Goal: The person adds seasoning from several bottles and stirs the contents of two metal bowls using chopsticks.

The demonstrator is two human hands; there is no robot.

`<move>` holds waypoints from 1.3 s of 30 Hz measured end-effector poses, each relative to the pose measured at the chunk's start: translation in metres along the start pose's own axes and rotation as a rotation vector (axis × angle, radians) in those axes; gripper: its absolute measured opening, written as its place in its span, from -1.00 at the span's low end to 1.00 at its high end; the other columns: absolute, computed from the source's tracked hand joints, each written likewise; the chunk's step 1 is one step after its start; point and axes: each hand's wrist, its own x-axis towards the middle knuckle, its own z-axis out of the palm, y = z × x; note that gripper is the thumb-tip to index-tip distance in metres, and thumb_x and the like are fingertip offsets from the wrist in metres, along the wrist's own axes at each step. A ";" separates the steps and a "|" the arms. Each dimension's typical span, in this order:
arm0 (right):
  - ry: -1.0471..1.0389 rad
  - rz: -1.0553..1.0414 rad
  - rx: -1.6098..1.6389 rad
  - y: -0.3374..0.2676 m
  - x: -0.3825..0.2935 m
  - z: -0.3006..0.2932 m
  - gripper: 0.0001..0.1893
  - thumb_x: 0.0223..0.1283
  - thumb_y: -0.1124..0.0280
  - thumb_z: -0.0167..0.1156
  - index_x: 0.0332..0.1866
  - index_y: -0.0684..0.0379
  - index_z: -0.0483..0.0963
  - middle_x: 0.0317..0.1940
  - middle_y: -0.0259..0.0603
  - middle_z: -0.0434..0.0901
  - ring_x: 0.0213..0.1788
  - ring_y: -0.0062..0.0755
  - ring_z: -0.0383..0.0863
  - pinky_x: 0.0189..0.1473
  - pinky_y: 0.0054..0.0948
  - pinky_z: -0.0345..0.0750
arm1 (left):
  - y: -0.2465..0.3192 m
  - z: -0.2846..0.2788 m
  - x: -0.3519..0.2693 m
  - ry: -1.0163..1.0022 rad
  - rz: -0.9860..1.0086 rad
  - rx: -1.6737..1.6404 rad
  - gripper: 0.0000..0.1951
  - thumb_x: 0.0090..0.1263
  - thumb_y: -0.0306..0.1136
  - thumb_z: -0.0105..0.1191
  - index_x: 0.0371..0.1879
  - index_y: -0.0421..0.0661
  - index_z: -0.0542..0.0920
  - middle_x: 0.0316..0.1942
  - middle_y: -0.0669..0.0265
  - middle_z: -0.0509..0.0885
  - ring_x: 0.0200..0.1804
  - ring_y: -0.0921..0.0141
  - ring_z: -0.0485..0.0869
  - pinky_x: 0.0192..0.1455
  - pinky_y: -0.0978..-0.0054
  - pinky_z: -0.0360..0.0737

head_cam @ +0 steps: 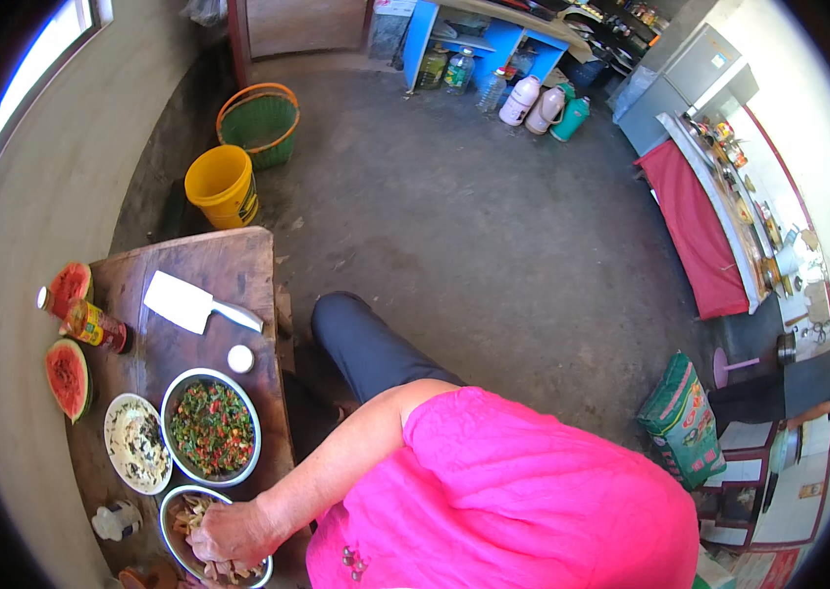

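Observation:
My right hand (232, 536) is down in a metal bowl (167, 524) of pale, strip-like food pieces (190, 513). Its fingers are among the pieces, and whether they grip any is hidden. My left hand is out of view. Right beside this bowl, a larger metal bowl (257, 434) holds chopped green leaves with red and yellow bits (213, 428). A white dish (121, 465) with dark leafy scraps touches it on the wall side. A cleaver (183, 302) lies flat on the wooden table (201, 254), near a small round white object (240, 358).
Cut watermelon halves (68, 375) and a sauce bottle (98, 327) stand along the wall. A white cup-like container (117, 520) is near the dish. Beyond the table are a yellow bucket (220, 184) and green basket (260, 125). A person (820, 383) stands at a counter far right, near a green sack (683, 423).

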 end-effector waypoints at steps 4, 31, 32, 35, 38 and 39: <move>-0.149 -0.423 -0.200 0.045 -0.025 0.011 -0.91 -0.20 0.36 0.14 -0.60 0.11 0.42 -0.58 -0.23 0.45 -0.44 -0.24 0.50 -0.42 -0.30 0.47 | -0.005 -0.027 0.010 0.004 0.098 0.205 -0.55 0.32 -0.30 -0.19 0.20 -0.17 0.31 0.15 0.16 0.42 0.16 0.35 0.42 0.23 0.41 0.33; -0.119 0.592 0.310 -0.001 0.029 -0.056 -0.79 0.28 0.39 0.01 -0.28 0.31 0.50 -0.50 -0.32 0.54 -0.54 -0.66 0.50 -0.48 -0.67 0.47 | -0.044 -0.057 -0.028 0.569 -0.076 -0.270 -0.66 0.45 -0.20 -0.27 -0.29 -0.27 0.46 -0.43 0.33 0.48 -0.34 0.51 0.37 -0.23 0.50 0.38; -0.150 0.617 0.293 0.009 0.026 -0.047 -0.80 0.27 0.40 0.01 -0.29 0.31 0.51 -0.51 -0.32 0.54 -0.55 -0.66 0.50 -0.49 -0.67 0.46 | -0.044 -0.058 -0.029 0.563 -0.090 -0.250 -0.65 0.45 -0.20 -0.27 -0.29 -0.27 0.46 -0.43 0.32 0.49 -0.34 0.50 0.38 -0.23 0.50 0.38; -0.088 0.621 0.369 0.039 0.014 -0.015 -0.83 0.24 0.45 0.02 -0.31 0.32 0.51 -0.53 -0.30 0.55 -0.57 -0.64 0.51 -0.51 -0.66 0.46 | -0.030 -0.056 -0.027 0.532 -0.115 -0.202 -0.65 0.45 -0.19 -0.28 -0.27 -0.27 0.46 -0.41 0.29 0.51 -0.32 0.48 0.40 -0.21 0.49 0.39; -0.051 0.621 0.501 0.038 0.014 0.002 -0.85 0.25 0.45 0.03 -0.27 0.31 0.50 -0.49 -0.29 0.54 -0.56 -0.63 0.52 -0.50 -0.66 0.46 | -0.026 -0.057 -0.029 0.555 -0.128 -0.152 -0.64 0.45 -0.19 -0.29 -0.25 -0.28 0.46 -0.39 0.26 0.53 -0.30 0.46 0.42 -0.18 0.47 0.39; -0.049 0.607 0.541 0.035 0.016 0.006 -0.85 0.25 0.44 0.03 -0.27 0.30 0.50 -0.48 -0.30 0.54 -0.55 -0.63 0.52 -0.50 -0.66 0.46 | -0.025 -0.057 -0.030 0.564 -0.133 -0.140 -0.64 0.45 -0.20 -0.29 -0.24 -0.28 0.46 -0.38 0.25 0.53 -0.29 0.45 0.43 -0.17 0.46 0.40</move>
